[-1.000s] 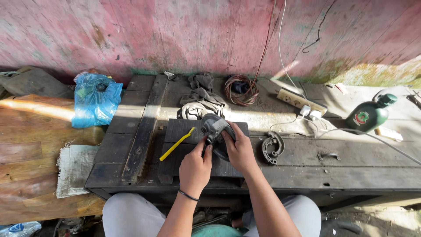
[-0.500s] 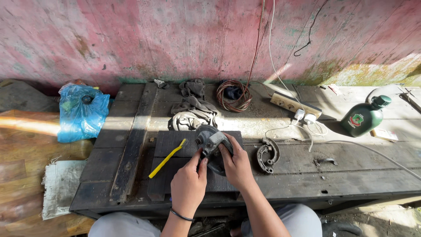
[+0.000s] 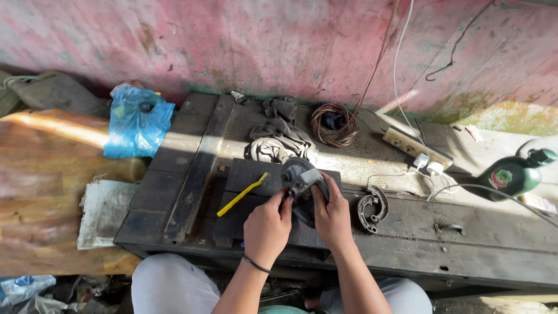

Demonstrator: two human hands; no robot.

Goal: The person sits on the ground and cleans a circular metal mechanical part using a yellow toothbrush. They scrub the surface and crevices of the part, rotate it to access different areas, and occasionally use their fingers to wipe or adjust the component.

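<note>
Worn pink wall behind a dark, grimy wooden workbench (image 3: 174,203), seen from above by the person seated at it. Both hands meet at bench centre over a round dark metal part (image 3: 302,181), prob. a motor or grinder-type housing, resting on a dark slab (image 3: 247,174) on the bench top. Left hand (image 3: 266,228) is curled at the part's left side, fingers closed on or against it; can't tell if it also holds a small tool. Right hand (image 3: 331,216) wraps the part's right side, gripping it, thumb on top. Step in hand looks like working on or opening the housing; next move prob. calls for steady hold w/ right hand while left does the fine work. A yellow stick-like tool (image 3: 243,193) lies just left, near the left hand. A curved metal shoe piece (image 3: 372,208) lies near, to the right. Grey rags (image 3: 278,139) and a wire coil (image 3: 332,125) sit behind, w/ a power strip (image 3: 415,146) and green bottle (image 3: 511,174) well apart at right. Blue plastic bag (image 3: 138,121) far left. Bench front edge is close under the wrists; open room mostly to the left of the slab.
</note>
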